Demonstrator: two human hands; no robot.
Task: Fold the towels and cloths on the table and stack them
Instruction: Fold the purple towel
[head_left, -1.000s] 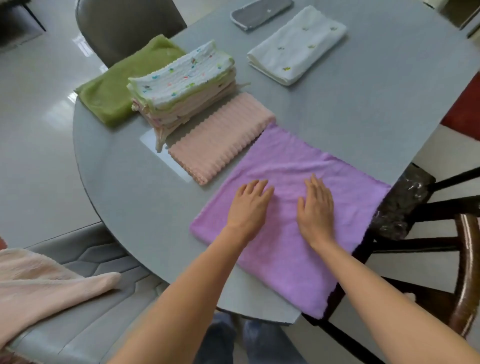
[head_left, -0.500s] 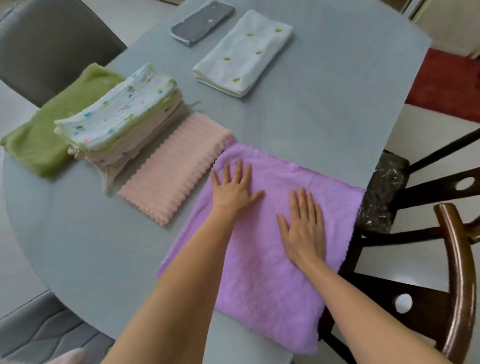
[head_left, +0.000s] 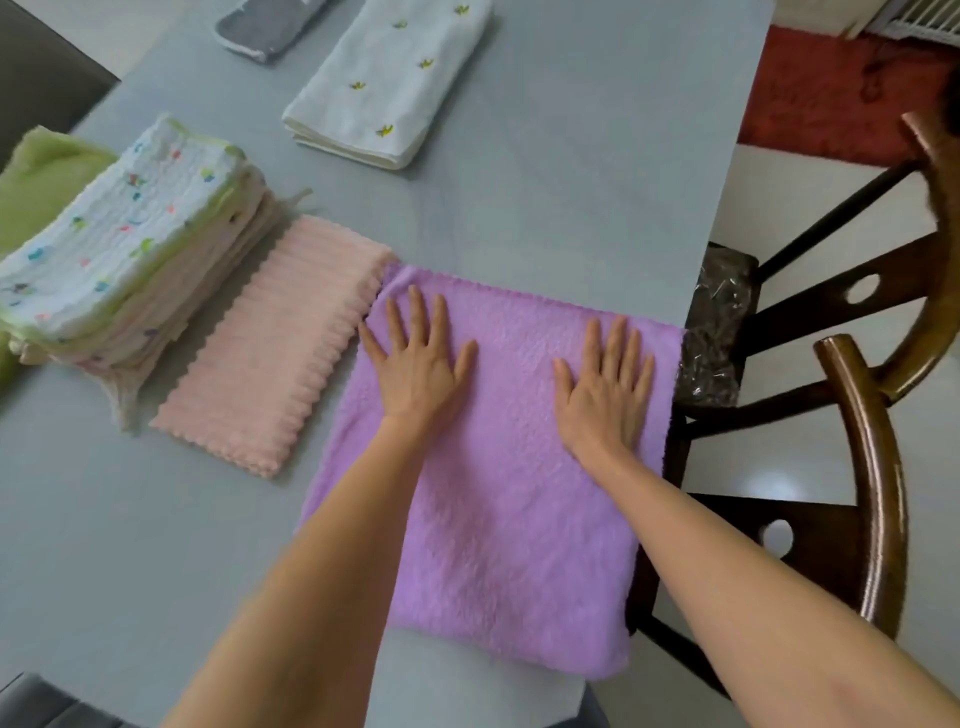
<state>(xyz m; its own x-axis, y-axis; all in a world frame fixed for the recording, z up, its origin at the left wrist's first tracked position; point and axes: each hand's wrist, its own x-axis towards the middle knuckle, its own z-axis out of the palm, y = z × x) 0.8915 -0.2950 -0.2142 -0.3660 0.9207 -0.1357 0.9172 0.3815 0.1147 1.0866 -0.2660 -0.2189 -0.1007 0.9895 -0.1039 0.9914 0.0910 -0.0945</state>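
Left hand (head_left: 415, 358) and right hand (head_left: 602, 382) flat, fingers spread, pressing purple towel (head_left: 498, 499), gripping nothing; since a second ago both slid apart toward far corners – smoothing likely done, fold next. Towel lies at near right table (head_left: 571, 182) edge, far corner touching pink cloth (head_left: 270, 353). Stack (head_left: 130, 249), white towel (head_left: 389, 88) beyond

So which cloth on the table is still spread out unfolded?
The purple towel, lying flat under both hands; the pink, white and grey ones are folded narrow.
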